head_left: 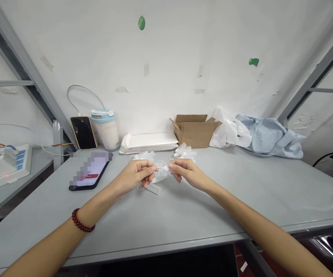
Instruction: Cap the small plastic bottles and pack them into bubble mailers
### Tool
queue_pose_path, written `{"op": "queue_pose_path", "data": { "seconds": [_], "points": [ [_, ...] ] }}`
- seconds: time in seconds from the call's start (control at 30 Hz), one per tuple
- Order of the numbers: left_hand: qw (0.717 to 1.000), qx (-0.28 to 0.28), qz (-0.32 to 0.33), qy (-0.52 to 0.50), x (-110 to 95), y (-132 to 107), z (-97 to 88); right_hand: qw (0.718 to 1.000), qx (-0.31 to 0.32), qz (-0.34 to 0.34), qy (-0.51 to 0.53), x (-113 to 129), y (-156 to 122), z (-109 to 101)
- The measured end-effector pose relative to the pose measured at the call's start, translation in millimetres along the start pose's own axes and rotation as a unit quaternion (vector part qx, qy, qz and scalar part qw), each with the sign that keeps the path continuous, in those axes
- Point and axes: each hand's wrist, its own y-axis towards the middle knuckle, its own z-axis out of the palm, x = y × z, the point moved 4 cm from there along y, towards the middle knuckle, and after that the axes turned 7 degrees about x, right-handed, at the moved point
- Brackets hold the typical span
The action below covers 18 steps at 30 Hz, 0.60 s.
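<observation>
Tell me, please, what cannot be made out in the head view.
All in the head view:
- Inside of the box: hidden by its front wall and flaps.
- Part of the flat phone's screen: covered by pixel blocks.
- Ends of the piece between left hand and right hand: hidden by fingertips.
- Cup lettering: too small.
- Upper left arm: cut off by the picture's edge.

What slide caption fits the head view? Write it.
Right hand pinches a small white plastic piece near left hand above grey table.
</observation>
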Motion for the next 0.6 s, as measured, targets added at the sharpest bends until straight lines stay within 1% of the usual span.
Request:
{"op": "queue_pose_path", "data": {
  "seconds": [0.27, 0.43, 0.6],
  "points": [
    [1.000, -0.010, -0.003, -0.004, -2.7, -2.2, 0.7, 0.999, 0.019, 0.000, 0.030, -2.5, 0.9, -0.1],
    [1.000, -0.011, -0.003, -0.004, -0.8, -1.7, 0.5, 1.000, 0.017, 0.002, 0.023, -3.9, 0.5, 0.7],
    [1.000, -0.024, 0.002, 0.014, -1.8, -1.8, 0.9, 1.000, 0.013, 0.009, 0.001, -3.7, -0.4, 1.8]
  ]
}}
